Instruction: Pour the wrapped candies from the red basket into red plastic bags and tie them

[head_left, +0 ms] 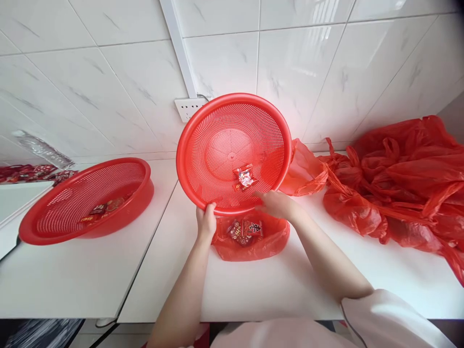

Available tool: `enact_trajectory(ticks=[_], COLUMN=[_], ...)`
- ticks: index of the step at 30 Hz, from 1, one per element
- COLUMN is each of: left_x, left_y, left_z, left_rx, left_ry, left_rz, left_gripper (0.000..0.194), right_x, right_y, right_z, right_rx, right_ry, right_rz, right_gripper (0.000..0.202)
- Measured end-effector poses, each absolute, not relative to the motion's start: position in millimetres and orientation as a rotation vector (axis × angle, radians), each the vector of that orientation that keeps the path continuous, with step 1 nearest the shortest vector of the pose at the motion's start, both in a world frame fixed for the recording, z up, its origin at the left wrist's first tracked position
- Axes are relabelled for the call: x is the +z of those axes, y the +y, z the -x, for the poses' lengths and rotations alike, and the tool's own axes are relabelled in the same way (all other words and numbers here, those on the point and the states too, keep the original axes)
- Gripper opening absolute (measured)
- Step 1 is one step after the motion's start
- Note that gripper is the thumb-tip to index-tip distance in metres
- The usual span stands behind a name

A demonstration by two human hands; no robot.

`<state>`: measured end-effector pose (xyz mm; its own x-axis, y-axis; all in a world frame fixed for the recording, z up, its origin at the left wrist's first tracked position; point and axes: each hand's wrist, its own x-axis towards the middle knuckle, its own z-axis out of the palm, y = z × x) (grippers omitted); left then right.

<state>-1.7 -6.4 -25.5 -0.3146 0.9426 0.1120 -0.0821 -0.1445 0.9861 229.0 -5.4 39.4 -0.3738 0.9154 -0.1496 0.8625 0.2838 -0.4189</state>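
A red plastic colander is tilted up towards me, its inside facing me. My left hand is closed on its lower left rim, thumb over the edge. Inside, near the bottom, lie small red-and-white wrapped snack packets. My right hand is at the lower right rim, its fingers stretched out towards the packets and apart from them; nothing shows in its grasp. Directly below the colander, an open red plastic bag stands on the white table, with dark red printed packets inside.
On the left, a second red colander rests tilted with several packets in it. Several filled red plastic bags are heaped on the right. More packets lie at far left. A socket is on the tiled wall behind.
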Motion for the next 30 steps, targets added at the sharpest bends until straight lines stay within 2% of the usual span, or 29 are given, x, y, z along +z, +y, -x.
enact_trajectory(ticks=[4, 7, 11, 16, 18, 25, 30], left_x=[-20, -17, -20, -21, -20, -25, -25], left_y=[-13, -16, -17, -12, -12, -18, -18], left_z=[-5, -11, -18, -18, -17, -25, -24], left_rx=[1.525, 1.47, 1.389, 1.403, 1.411, 1.299, 1.339], left_ry=[1.239, 1.132, 1.067, 1.012, 0.987, 1.008, 1.026], left_rz=[-0.997, -0.949, -0.913, -0.847, -0.83, -0.89, -0.9], left_gripper=[0.009, 0.017, 0.026, 0.029, 0.032, 0.025, 0.025], right_x=[30, 17, 2, 5, 6, -6, 1], right_y=[2, 6, 5, 0, 2, 13, 10], right_z=[-224, -214, -200, -195, -195, -201, -209], right_rx=[0.488, 0.469, 0.45, 0.486, 0.431, 0.148, 0.173], right_ry=[-2.275, -2.337, -2.44, -2.429, -2.387, -2.191, -2.39], right_rz=[1.593, 1.377, 1.415, 1.167, 1.236, 1.949, 1.719], right_gripper=[0.034, 0.048, 0.068, 0.061, 0.063, 0.071, 0.049])
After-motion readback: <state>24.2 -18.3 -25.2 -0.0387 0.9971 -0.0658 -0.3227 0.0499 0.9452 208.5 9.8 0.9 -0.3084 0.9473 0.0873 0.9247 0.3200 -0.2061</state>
